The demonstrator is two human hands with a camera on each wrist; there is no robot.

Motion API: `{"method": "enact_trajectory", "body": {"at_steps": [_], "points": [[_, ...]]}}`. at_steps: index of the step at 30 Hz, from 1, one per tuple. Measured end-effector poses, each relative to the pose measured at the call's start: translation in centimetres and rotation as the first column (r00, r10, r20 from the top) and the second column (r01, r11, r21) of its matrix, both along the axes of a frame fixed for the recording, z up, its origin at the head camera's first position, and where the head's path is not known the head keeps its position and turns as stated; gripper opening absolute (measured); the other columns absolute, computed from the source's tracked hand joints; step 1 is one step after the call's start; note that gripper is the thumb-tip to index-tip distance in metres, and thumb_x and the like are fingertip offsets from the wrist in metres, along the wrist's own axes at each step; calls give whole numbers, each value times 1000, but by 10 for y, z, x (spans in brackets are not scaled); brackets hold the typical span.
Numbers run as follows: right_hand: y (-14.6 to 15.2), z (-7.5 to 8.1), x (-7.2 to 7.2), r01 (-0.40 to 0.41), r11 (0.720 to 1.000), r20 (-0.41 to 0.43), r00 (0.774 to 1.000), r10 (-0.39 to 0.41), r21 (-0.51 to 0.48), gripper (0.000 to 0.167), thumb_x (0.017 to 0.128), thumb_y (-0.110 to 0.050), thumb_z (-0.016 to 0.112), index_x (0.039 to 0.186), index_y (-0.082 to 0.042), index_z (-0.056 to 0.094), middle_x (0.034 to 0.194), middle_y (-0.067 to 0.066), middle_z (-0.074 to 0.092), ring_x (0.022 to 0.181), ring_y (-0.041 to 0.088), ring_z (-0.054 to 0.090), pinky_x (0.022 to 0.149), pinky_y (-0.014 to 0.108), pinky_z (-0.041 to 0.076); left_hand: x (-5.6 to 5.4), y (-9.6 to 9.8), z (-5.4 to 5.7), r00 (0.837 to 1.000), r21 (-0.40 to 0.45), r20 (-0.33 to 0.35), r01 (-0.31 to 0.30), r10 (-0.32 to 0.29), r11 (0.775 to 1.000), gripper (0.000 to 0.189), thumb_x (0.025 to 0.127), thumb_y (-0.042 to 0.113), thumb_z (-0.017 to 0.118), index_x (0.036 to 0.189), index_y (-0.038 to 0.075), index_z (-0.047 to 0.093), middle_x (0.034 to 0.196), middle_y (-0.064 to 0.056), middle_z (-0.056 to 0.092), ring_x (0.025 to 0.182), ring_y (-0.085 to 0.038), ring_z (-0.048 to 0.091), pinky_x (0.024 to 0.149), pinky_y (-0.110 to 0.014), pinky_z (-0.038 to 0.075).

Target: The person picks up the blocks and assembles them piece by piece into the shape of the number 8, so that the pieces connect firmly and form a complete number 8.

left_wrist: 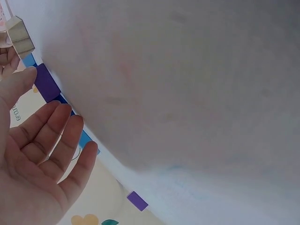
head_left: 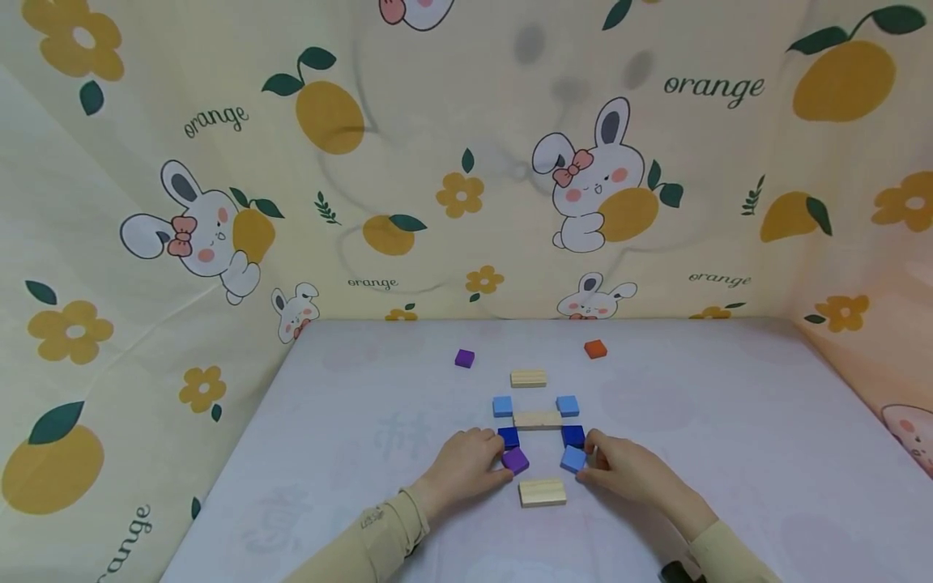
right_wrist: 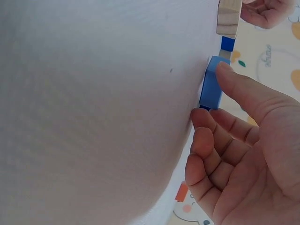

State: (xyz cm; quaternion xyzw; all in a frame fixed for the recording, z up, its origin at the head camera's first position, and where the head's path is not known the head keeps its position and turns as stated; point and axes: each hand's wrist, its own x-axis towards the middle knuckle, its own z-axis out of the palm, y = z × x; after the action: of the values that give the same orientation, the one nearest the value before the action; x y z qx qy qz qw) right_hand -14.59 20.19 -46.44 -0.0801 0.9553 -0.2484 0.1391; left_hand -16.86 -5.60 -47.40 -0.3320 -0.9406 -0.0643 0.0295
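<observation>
On the table [head_left: 692, 389], the left hand [head_left: 470, 461] is pinching the near purple block [head_left: 515, 461] by its two ends, with the thumb at the nearer end and the forefinger at the farther. The right hand [head_left: 627, 468] is holding the near light blue block [head_left: 573, 459] in the same manner. So both grips are closing on a block. These two blocks are lying in the middle part of the table, well apart from its left and right edges.

Both hands are gripping from the outer sides, probably so that the space between is being left open. The two sides are mirroring each other, therefore I suppose that symmetry is guiding the placing: the dark blue blocks [head_left: 573, 436] are lying just beyond, and the wooden strip [head_left: 538, 419] is lying between the two sides.

About direction, the near purple block is pointing askew: its long axis is running from far left to near right. The near light blue block is slanting the opposite way, so their near ends are turning inward. The near wooden block [head_left: 543, 492] is lying crosswise, its long axis following almost the line of the table's far edge.
</observation>
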Motion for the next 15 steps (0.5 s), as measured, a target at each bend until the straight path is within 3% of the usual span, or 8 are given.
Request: {"method": "enact_trajectory", "body": {"at_steps": [15], "points": [[3,-2,0,-24,999,-13,1000,24,-22,31,78,-30,73,99,-14,55,69,-5,53,62,10,46,54,23,37,-1,0,-1,1000,-21,-18,2,-2,1000,29,81,48,65,78,20,57,71,11,52,62,-4,41,55,-18,32]]}}
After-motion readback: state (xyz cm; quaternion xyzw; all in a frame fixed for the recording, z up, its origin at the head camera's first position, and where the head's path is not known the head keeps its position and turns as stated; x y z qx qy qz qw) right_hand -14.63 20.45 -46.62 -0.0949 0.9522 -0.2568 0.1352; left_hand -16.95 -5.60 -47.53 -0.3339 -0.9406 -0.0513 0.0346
